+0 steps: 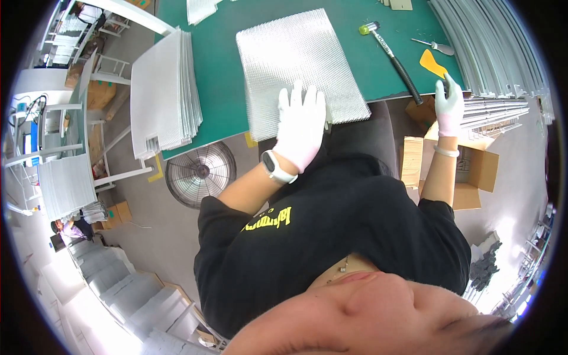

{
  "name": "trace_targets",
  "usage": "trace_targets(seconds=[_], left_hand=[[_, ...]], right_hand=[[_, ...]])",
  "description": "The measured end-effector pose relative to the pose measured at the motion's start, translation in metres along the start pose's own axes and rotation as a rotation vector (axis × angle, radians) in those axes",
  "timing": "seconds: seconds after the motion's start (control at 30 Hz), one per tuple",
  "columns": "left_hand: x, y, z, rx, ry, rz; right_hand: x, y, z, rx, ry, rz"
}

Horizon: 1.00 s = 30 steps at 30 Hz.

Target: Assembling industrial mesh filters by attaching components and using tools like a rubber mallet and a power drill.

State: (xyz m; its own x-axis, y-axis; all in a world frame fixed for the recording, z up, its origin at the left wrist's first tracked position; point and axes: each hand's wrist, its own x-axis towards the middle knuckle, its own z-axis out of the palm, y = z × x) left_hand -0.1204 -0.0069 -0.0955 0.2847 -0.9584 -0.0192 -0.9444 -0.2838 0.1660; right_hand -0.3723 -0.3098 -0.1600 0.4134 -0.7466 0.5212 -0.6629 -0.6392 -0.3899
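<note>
My left hand (302, 127), in a white glove, lies flat with fingers spread on a silvery mesh panel (296, 53). The panel rests on the green tabletop and reaches its near edge. My right hand (449, 109), also gloved, is raised at the table's near right edge, fingers bent together. A small dark thing shows at its fingertips; I cannot make out what it is. Just beyond those fingertips lies a yellow scraper (433, 63). Left of the scraper is a black-handled hammer (397, 66) with a yellow-green head end. A screwdriver (436, 47) lies further right.
A stack of white mesh panels (163, 94) stands at the table's left edge, and long grey metal strips (479, 47) fill its right side. Below the table are a round floor fan (201, 171) at left and an open cardboard box (482, 171) at right.
</note>
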Motion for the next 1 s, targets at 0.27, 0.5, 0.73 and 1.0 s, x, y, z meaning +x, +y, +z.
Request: trace_targets(seconds=[0.27, 0.5, 0.73, 1.0], left_hand=[[0.027, -0.036, 0.058, 0.037, 0.122, -0.015], [0.067, -0.067, 0.054, -0.004, 0.164, 0.025], [0.017, -0.012, 0.033, -0.274, 0.303, 0.194], [-0.036, 0.016, 0.064, -0.608, 0.181, 0.350]], right_hand=[[-0.097, 0.163, -0.013, -0.455, 0.246, 0.827], [-0.210, 0.296, 0.061, 1.001, -0.131, 1.414], [-0.169, 0.330, 0.028, 1.192, -0.578, 1.229], [-0.120, 0.204, 0.062, 0.472, 0.071, 1.346]])
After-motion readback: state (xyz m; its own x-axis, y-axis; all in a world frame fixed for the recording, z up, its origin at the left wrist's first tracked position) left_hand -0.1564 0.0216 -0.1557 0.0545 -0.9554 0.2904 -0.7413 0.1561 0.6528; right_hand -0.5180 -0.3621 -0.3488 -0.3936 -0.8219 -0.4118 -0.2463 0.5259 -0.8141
